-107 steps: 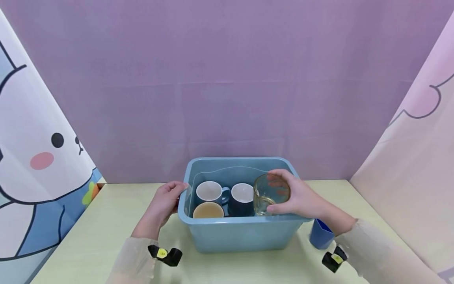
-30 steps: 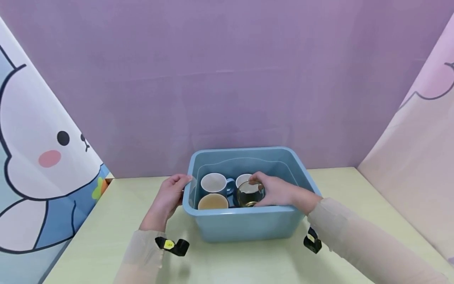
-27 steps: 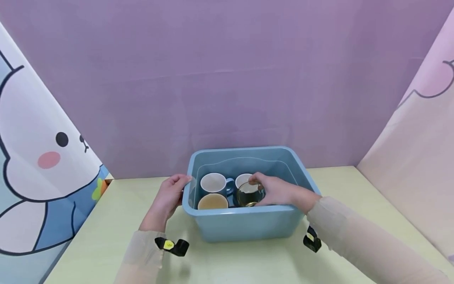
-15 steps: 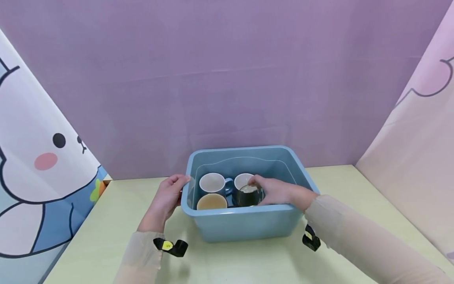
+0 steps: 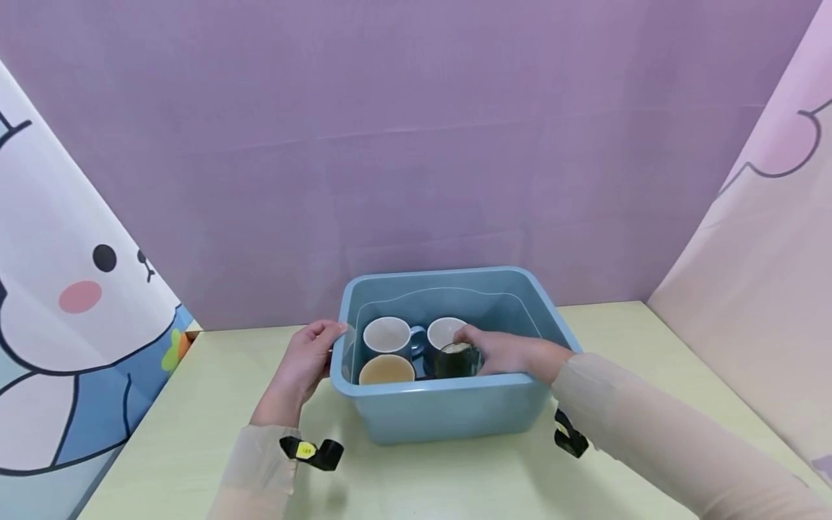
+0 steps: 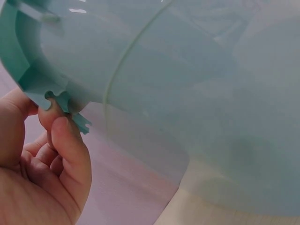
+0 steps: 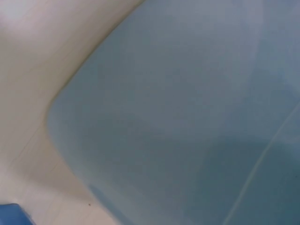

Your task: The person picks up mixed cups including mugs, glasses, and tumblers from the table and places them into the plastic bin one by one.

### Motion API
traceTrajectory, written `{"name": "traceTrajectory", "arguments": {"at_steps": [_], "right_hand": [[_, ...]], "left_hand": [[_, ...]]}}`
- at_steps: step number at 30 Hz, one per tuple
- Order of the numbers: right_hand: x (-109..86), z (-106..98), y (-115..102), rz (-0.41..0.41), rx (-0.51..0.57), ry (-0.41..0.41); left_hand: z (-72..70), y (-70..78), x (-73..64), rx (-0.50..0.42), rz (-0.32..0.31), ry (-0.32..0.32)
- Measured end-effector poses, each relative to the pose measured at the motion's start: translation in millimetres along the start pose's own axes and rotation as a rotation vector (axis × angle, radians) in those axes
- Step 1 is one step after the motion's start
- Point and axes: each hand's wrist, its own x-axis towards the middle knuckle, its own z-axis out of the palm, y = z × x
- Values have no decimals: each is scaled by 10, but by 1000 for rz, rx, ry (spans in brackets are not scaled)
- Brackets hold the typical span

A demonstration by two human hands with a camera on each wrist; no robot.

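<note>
A light blue plastic tub [image 5: 448, 415] stands on the table. My left hand [image 5: 304, 370] grips its left rim, thumb and fingers pinching the edge; the left wrist view shows this hand [image 6: 51, 159] from below. Inside the tub my right hand [image 5: 503, 352] holds a see-through drinking glass [image 5: 455, 362] upright, low beside the other cups. Behind the glass stands a dark mug [image 5: 445, 331] with a white inside. Farther left are a blue-handled mug [image 5: 388, 336] and a cup with a yellowish inside [image 5: 386, 370]. The right wrist view shows only the tub's outer wall [image 7: 154, 112], without the hand.
A pale yellow table [image 5: 416, 477] lies under the tub, with a purple cloth wall [image 5: 416, 159] close behind it. In the right wrist view a blue object [image 7: 13, 214] peeks in at the lower left, on the table beside the tub.
My right hand has carried the glass from the tub's right side leftward and down, among the cups; lately it sinks a little more. My left hand keeps its grip on the rim.
</note>
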Motion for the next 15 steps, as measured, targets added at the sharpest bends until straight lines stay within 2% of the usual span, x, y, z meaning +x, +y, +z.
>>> {"name": "traceTrajectory", "arguments": {"at_steps": [11, 15], "right_hand": [[27, 33, 18, 69, 27, -17], [35, 33, 17, 71, 13, -13]], "left_hand": [[-15, -13, 0, 6, 3, -9], [-13, -4, -1, 2, 4, -14]]}}
